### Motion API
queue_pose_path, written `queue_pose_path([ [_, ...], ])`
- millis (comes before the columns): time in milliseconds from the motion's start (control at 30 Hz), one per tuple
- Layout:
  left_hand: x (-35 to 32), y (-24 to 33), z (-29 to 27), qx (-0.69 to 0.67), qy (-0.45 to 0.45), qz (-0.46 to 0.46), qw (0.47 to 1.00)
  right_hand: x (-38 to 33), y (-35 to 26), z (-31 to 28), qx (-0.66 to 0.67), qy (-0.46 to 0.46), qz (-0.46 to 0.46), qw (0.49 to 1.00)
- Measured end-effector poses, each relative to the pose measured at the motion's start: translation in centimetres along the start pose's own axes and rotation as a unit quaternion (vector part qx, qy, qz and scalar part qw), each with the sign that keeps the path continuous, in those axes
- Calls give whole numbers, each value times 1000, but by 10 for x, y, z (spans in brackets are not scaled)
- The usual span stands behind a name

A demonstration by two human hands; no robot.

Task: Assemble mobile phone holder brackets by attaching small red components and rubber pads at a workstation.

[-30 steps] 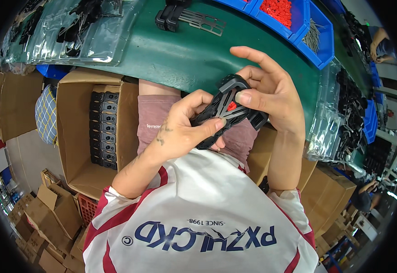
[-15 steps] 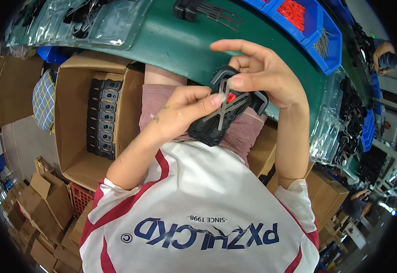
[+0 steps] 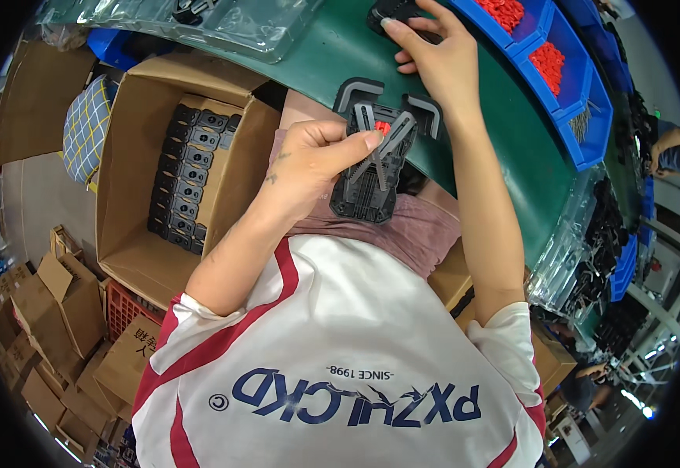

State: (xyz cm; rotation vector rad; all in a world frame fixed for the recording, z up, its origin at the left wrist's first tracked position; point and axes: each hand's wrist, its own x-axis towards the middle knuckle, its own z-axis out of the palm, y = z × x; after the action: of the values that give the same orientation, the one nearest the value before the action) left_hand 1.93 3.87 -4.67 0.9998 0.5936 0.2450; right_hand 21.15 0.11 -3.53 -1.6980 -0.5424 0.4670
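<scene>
My left hand grips a black clamp-like plastic assembly over my lap, thumb pressed on its front. Two hooked arms stick out at its far end. Crossed grey slotted strips lie on its face, with a small red piece where they meet. My right hand is at the green table, thumb and forefinger closed around a black plastic part at the top edge of the view. Part of that piece is cut off or covered by the fingers.
Blue bins of red pieces and metal pins line the right of the green table. Clear plastic bags lie at the far left. An open carton beside my left arm holds stacked black parts.
My right hand has let go of the assembly and reached away to the black part on the table. My left hand still holds the assembly, now more upright. The view has shifted.
</scene>
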Motion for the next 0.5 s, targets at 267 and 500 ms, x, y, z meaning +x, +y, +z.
queue_pose_path([
  [267,2,5,-6,-6,20,0,1000,-19,4,-17,33,60,-31,997],
  [500,9,10,-2,14,42,-5,999,-111,-12,-66,8,119,-92,989],
])
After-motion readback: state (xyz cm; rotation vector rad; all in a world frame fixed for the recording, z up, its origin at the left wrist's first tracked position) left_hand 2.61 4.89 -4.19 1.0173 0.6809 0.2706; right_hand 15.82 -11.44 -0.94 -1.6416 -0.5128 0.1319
